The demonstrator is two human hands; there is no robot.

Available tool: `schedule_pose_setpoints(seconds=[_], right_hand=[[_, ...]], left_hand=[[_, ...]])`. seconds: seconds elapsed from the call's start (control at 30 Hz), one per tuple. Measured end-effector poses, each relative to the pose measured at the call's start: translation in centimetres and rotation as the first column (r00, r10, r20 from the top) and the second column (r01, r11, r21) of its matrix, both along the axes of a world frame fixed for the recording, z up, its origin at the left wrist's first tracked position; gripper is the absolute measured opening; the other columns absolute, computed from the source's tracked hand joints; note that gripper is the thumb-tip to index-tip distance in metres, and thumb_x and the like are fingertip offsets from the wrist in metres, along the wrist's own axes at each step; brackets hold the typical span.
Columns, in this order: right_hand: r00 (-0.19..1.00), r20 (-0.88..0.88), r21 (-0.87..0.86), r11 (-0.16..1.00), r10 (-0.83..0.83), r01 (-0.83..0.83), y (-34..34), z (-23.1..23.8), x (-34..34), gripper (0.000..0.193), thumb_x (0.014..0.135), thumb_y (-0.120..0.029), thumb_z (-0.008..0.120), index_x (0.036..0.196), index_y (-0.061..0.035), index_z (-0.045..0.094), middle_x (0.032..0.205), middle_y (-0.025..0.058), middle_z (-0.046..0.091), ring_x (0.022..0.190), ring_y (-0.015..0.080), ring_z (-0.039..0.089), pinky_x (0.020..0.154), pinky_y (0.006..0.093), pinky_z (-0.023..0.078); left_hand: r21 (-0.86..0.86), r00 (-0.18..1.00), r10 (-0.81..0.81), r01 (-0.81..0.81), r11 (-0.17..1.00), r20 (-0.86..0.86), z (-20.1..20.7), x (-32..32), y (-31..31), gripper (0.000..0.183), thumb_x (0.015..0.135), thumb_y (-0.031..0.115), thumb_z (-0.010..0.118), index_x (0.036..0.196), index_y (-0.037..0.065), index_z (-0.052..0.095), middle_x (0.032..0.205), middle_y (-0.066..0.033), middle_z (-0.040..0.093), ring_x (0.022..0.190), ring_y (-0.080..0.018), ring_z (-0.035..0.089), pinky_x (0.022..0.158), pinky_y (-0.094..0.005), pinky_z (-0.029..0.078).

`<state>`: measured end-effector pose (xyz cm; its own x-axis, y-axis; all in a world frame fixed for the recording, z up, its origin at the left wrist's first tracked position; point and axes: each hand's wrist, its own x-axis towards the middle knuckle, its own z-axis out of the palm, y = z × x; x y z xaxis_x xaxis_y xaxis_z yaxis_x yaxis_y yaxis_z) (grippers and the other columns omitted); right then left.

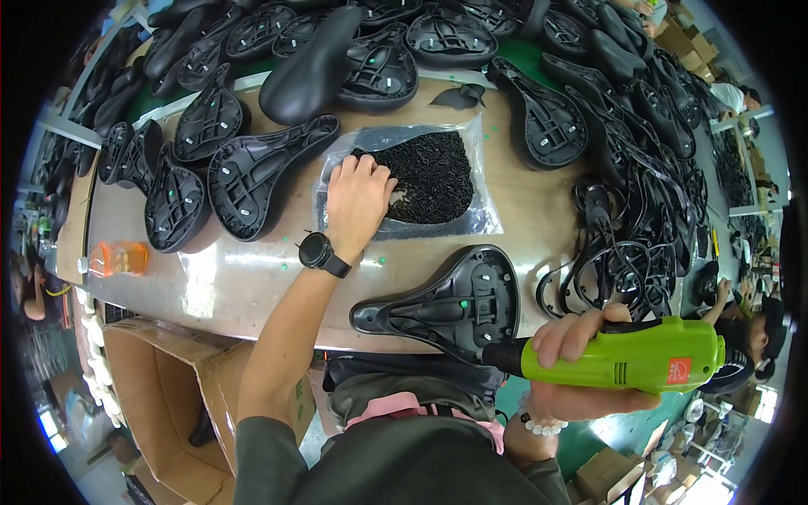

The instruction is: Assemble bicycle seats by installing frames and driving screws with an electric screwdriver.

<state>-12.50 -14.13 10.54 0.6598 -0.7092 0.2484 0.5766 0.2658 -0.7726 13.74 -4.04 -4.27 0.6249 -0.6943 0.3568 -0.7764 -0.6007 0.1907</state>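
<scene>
My left hand (360,198), wearing a black watch (323,255), rests at the left edge of a heap of small black screws (436,177). The screws lie on a clear plastic bag (480,220). The fingers are curled down together; what they pinch is hidden. My right hand (581,362) grips a lime-green electric screwdriver (648,358), its black nose pointing left. Beneath that nose, at the table's near edge, a black bicycle saddle (471,303) lies underside up, its narrow end to the left. The tool's tip is hidden against the saddle's near edge.
Upturned saddles (252,172) stand left and along the back. A tangle of black strips (631,252) covers the right side. An orange container (118,259) sits at the left edge, above an open cardboard box (160,396). Other people are at the far right.
</scene>
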Motion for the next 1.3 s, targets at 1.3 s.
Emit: schedule_pose_setpoints(seconds=[1.3], right_hand=[[0.981,0.195,-0.288,0.956,0.006,0.051,-2.0,-2.9,2.6,0.114,0.049,-0.093,0.057,0.118,-0.0023,0.048,0.083,0.0123,0.057,0.069,0.0265,0.056,0.062,0.0397,0.048]], left_hand=[[-0.557,0.776,-0.574,0.365,0.746,-0.26,4.1,-14.0,2.1,0.031,0.078,0.01,0.07,0.108,0.01,0.067,0.097,-0.0047,0.061,0.091,-0.0254,0.058,0.078,-0.0375,0.049]])
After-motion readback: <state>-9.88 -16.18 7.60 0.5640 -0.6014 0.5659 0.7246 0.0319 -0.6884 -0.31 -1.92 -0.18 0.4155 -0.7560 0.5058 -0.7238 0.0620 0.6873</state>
